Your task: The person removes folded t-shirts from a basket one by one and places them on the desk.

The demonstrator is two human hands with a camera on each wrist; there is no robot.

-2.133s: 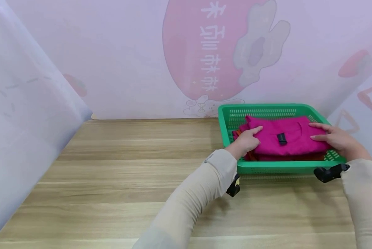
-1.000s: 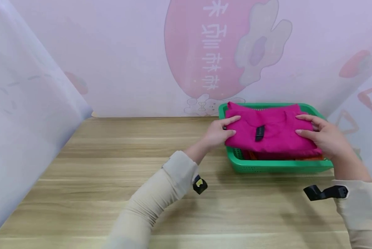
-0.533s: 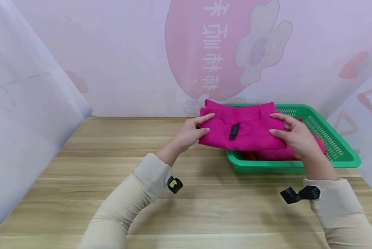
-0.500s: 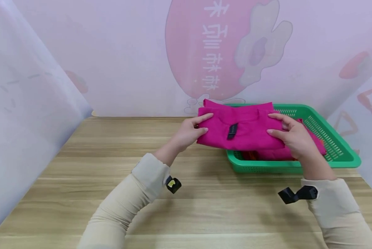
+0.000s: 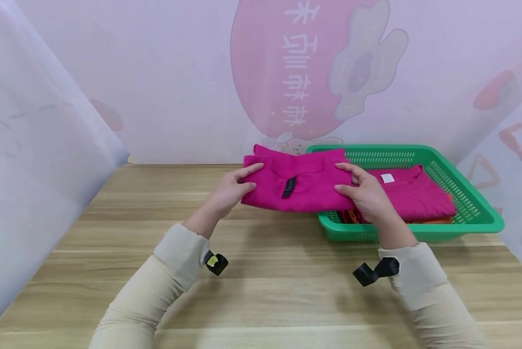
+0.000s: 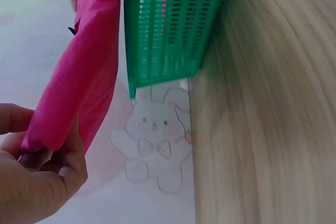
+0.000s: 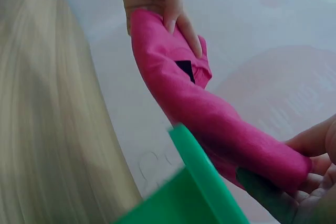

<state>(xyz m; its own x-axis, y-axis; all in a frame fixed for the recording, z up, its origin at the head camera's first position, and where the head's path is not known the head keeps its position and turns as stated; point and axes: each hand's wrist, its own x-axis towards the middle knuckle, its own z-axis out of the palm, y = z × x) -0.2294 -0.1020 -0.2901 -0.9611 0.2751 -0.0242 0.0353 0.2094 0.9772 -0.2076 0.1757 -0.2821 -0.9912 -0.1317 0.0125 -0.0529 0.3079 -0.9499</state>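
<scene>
A folded magenta T-shirt [image 5: 304,189] with a black neck label is held up by both hands, above the wooden table and overlapping the basket's left end in the head view. My left hand [image 5: 232,189] grips its left edge, thumb and a finger on top; the left wrist view shows other fingers curled underneath. At the opposite edge, my right hand [image 5: 367,191] pinches the shirt the same way. The green basket [image 5: 475,228] still holds another folded magenta shirt [image 5: 422,194] with a white label, lying over orange fabric [image 5: 352,215].
The wooden table [image 5: 261,300] runs back to a pale printed wall sheet [image 5: 178,87], with more sheeting on both sides. In the right wrist view the basket rim [image 7: 210,182] stands close below the shirt. A black wrist camera [image 5: 376,271] hangs under each cuff.
Both hands have lifted the black-labelled shirt out of the basket and carried it left. The white-labelled shirt beneath has come into view. The basket has stayed nearly in place.
</scene>
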